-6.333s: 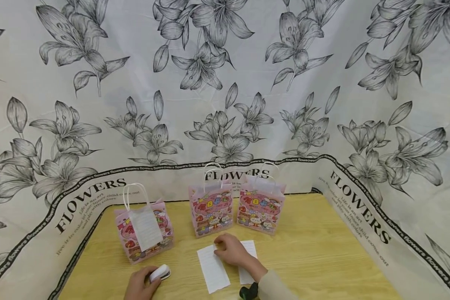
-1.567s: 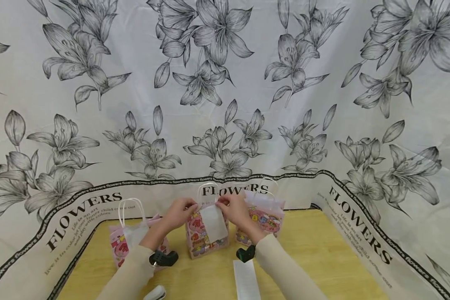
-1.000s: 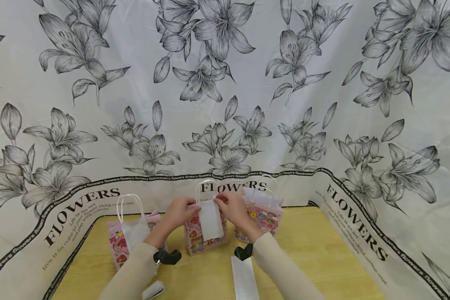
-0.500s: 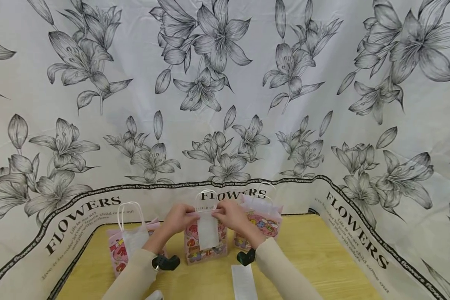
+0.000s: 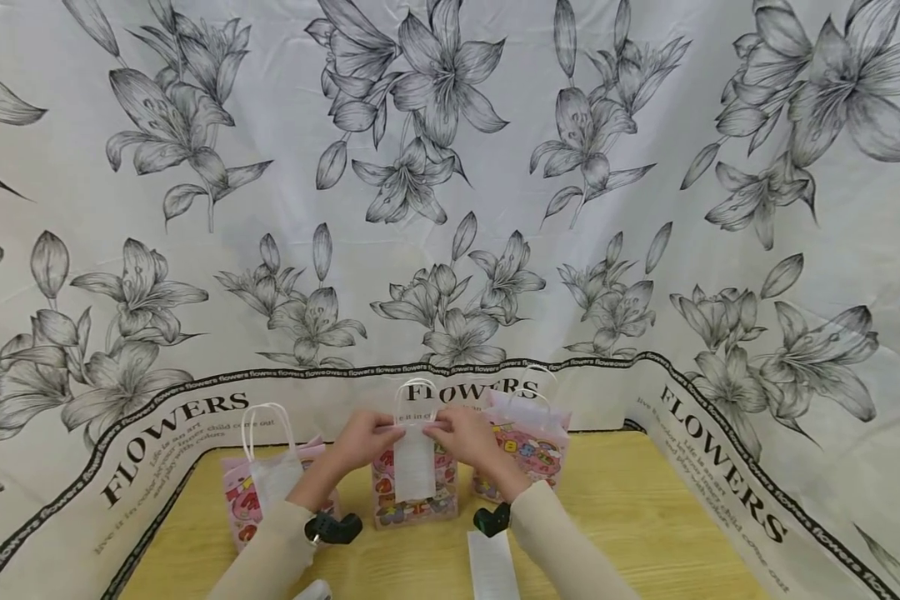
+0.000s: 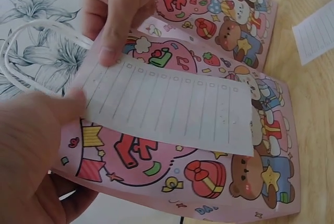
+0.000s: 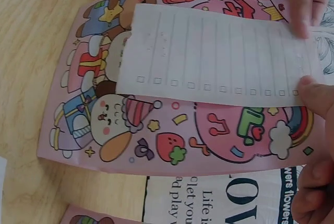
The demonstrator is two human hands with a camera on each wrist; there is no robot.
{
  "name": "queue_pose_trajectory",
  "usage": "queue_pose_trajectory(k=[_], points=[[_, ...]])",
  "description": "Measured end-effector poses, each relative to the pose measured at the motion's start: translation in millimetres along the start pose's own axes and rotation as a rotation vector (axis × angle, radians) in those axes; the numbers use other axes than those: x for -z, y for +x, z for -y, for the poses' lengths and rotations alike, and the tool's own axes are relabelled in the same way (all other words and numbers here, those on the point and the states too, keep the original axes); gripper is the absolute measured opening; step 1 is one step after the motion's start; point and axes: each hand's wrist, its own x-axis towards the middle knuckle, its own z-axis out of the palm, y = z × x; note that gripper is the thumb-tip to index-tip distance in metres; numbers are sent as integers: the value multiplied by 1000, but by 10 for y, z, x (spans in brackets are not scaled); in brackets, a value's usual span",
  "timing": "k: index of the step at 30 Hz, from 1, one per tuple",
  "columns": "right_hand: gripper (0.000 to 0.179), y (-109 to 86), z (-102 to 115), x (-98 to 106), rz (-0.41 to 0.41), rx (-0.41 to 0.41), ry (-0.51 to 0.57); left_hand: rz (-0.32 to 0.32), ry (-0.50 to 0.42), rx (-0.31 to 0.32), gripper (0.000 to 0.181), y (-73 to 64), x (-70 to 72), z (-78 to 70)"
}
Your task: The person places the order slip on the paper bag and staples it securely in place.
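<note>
Both hands are at the top edge of the middle pink cartoon-print gift bag, which stands upright. A white lined slip of paper with a row of small checkboxes hangs flat against its front. My left hand pinches the slip's top left corner against the bag rim, thumb in front and fingers behind. My right hand does the same at the top right corner. In the left wrist view, both thumbs press on the slip's upper end, below the white rope handles.
At left stands a similar bag with a slip on its front, partly behind the left arm. Another bag stands at right. A second lined slip lies on the wooden table. The white stapler is cut off at the bottom edge.
Earlier my left hand held the stapler and my right hand touched slips on the table. One slip has since moved onto the middle bag, and over the last second it has straightened there.
</note>
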Motion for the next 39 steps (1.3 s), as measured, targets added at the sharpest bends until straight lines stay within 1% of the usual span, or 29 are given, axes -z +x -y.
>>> queue_pose_trajectory(k=[3, 6, 9, 13, 16, 20, 23, 25, 27, 29, 30, 32, 34, 35, 36, 37, 38, 39], points=[[32, 13, -3, 37, 43, 8, 15, -27, 5, 13, 21, -13, -20, -13], [29, 6, -8, 67, 73, 17, 54, -49, 3, 16, 20, -22, -34, -21], [26, 26, -17, 65, 60, 44, 99, -58, 10, 18, 20, -15, -14, -19], [21, 59, -29, 13, 27, 37, 283, -67, 11, 16, 22, 15, 14, -29], [18, 36, -42, -55, 27, -22, 455, -70, -13, 8, 21, 12, 3, -32], [16, -14, -73, -139, 15, -71, 565, -64, -21, -11, 19, -3, -32, 0], [16, -34, -80, -169, -17, -57, 595, -64, -22, -14, 19, -11, -43, 17], [16, -47, -80, -186, -32, -42, 606, -65, -28, -4, 19, -26, -50, 30], [16, -68, -68, -196, -31, -40, 610, -59, -43, 10, 19, -55, -65, 41], [16, -82, -54, -195, -20, -48, 613, -69, -19, 22, 19, -98, -80, 28], [16, -81, -48, -189, -11, -56, 607, -86, 7, 27, 21, -132, -87, 7], [17, -73, -31, -168, 8, -66, 587, -157, 109, 6, 26, -208, -94, -61], [18, -55, -21, -139, 19, -74, 572, -271, 215, -33, 35, -302, -93, -174], [18, -44, -19, -126, 21, -82, 566, -333, 247, -53, 39, -354, -87, -236], [19, -35, -18, -117, 21, -87, 554, -393, 268, -71, 44, -410, -81, -294], [19, -31, -17, -106, 22, -98, 551, -441, 283, -91, 42, -469, -75, -345], [18, -29, -17, -98, 21, -109, 550, -462, 254, -101, 40, -540, -69, -393], [18, -30, -18, -93, 22, -118, 554, -461, 221, -106, 36, -622, -64, -421]])
